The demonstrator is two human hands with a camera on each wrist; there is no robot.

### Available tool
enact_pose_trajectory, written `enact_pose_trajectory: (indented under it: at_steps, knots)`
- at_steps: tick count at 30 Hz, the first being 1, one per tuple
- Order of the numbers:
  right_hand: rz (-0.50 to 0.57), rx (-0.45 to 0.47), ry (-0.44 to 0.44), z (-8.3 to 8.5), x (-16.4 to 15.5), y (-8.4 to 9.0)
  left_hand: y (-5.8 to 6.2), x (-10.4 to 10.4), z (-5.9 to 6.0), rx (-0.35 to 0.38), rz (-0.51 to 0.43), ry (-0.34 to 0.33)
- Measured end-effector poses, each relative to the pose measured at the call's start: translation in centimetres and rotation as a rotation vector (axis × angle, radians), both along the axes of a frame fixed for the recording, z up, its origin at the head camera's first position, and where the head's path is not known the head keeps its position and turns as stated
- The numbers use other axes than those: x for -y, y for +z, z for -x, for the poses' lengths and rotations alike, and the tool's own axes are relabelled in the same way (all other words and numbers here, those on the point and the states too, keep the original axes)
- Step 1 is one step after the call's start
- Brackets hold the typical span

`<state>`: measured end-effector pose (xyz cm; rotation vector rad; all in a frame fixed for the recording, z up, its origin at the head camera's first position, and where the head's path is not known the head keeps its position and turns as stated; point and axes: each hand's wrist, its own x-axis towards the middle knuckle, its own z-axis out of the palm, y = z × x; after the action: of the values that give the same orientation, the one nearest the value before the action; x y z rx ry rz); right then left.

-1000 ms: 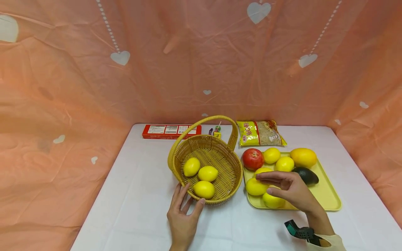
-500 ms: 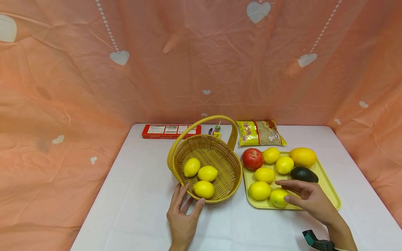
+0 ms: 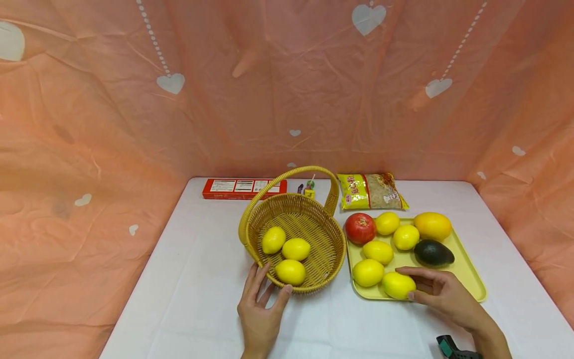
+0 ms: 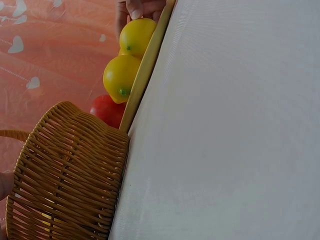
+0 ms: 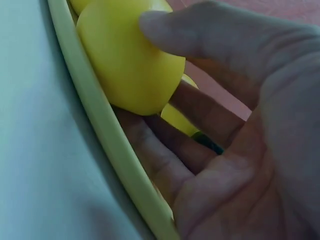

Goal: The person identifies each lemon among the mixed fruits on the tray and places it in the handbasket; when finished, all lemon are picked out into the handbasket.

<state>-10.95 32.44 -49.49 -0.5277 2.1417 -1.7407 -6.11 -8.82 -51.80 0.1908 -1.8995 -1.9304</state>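
A big piece of crinkly peach-pink cloth with white hearts [image 3: 287,89] hangs all around like a tent. It covers the back at 12 o'clock, the left side at 9 o'clock and the right side at 3 o'clock. One white heart [image 3: 368,16] sits high up at 12 o'clock. Another white heart [image 3: 171,82] hangs on a dotted white line at 11 o'clock, and a third heart [image 3: 438,86] hangs the same way at 1 o'clock. Small white spots show lower down on both sides. A flat table with a smooth white cover [image 3: 202,279] fills the bottom, from 5 o'clock to 7 o'clock. The light is soft and even.
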Motion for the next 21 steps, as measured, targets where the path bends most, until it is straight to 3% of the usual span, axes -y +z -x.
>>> enact_pose_trajectory:
  at_steps: [7, 15, 21]
  knots:
    - [-0.072, 0.003, -0.071, -0.2, -0.2, 0.4, 0.2, -0.1, -0.2, 0.021, 0.004, 0.004]
    - [-0.073, -0.149, -0.090, 0.8, 1.8, 1.9, 0.2, 0.0, -0.2, 0.027, 0.005, 0.009]
    - [-0.009, -0.224, -0.045, 2.4, 4.6, 2.6, 0.2, -0.1, -0.2, 0.019, 0.004, 0.007]
